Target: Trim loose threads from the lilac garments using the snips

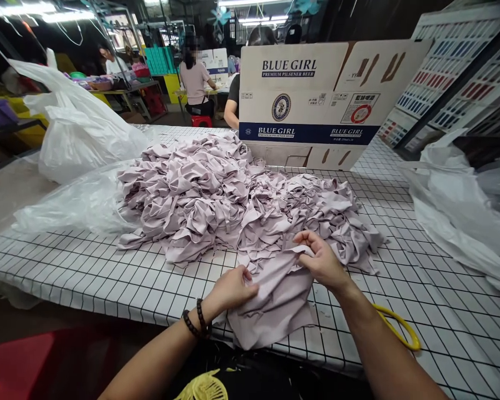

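A pale mauve fabric piece (275,311) lies at the table's near edge, partly hanging toward me. My right hand (323,261) pinches a raised edge of it between thumb and fingers. On its left side, my left hand (233,288) is closed with fingers curled at the cloth; the fingertips are partly hidden. Directly beyond both hands spreads a large heap of the same crumpled mauve fabric (195,178), with a lower part (316,205) reaching to the right.
The table wears a white checked cloth (150,283). A cardboard box (308,111) stands at the back. Plastic bags lie left (79,128) and right (450,194). Yellow scissor handles (412,336) show beside my right forearm. Other people sit working farther back.
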Available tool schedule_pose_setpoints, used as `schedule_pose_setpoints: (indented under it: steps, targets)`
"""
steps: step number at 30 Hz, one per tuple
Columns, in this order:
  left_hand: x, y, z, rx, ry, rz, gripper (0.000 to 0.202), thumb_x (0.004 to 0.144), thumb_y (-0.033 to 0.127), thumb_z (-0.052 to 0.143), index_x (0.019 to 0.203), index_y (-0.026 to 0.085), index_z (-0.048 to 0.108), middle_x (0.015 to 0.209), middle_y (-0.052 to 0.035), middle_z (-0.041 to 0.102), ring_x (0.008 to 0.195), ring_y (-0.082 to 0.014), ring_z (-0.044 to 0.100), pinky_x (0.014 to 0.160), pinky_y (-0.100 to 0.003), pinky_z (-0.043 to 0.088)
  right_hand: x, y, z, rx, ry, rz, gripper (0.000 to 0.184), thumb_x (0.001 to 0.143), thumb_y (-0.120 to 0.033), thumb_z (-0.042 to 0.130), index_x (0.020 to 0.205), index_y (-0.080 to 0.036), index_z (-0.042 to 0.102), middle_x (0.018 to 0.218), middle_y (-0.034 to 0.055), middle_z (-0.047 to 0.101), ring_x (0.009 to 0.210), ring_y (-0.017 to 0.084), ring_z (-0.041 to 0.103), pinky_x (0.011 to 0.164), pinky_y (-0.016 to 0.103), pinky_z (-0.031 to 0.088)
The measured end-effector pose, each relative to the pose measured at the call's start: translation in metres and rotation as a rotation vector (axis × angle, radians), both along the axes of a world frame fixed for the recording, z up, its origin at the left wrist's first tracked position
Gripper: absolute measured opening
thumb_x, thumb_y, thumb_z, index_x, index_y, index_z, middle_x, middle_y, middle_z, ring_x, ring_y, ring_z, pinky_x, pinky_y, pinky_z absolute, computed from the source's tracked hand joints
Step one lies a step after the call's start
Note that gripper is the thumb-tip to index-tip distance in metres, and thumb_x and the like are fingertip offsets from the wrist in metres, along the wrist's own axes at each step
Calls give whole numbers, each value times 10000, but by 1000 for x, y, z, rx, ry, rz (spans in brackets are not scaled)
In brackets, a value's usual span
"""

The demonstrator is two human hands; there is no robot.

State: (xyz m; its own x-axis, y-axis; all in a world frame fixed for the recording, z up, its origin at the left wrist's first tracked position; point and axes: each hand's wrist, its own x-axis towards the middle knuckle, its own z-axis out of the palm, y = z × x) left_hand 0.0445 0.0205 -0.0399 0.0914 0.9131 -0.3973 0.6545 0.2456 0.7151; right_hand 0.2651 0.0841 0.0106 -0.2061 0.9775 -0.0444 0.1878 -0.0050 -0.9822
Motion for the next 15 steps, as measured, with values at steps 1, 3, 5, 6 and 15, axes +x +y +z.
schedule_pose_setpoints:
  steps: [1,3,5,6,15]
  targets:
    - [0,0,-2,-11,-4,-5,185,698,313,644,829,198,583,657,8,571,645,-181,553,572,-255,366,2,0,1,27,-4,-16,304,564,-191,524,866,-218,507,632,-68,425,529,93,336,481,211,232]
    - [-2,-2,-4,-38,-39,-19,170,652,201,639,804,197,562,597,32,530,602,-166,550,537,-241,362,5,0,3,83,-12,-59,292,574,-192,526,863,-225,497,615,-74,374,523,96,299,477,219,207]
    - [-6,-5,-5,-80,-77,-33,254,630,171,646,860,197,542,580,54,518,535,-151,550,483,-229,367,8,1,4,131,-20,-100,282,581,-194,527,858,-231,487,611,-76,335,520,99,270,474,227,194]
    - [-7,-8,-5,-112,-111,-38,297,636,184,653,905,197,528,588,62,528,492,-143,550,453,-224,374,9,2,5,149,-26,-116,277,586,-194,527,857,-233,483,610,-76,319,517,100,257,472,230,189]
    - [8,-27,-10,-338,-705,248,362,643,467,745,687,148,578,472,-15,598,340,-158,571,334,-221,430,1,4,3,195,-146,-141,233,629,-218,510,857,-237,469,664,-44,384,539,114,316,495,242,249]
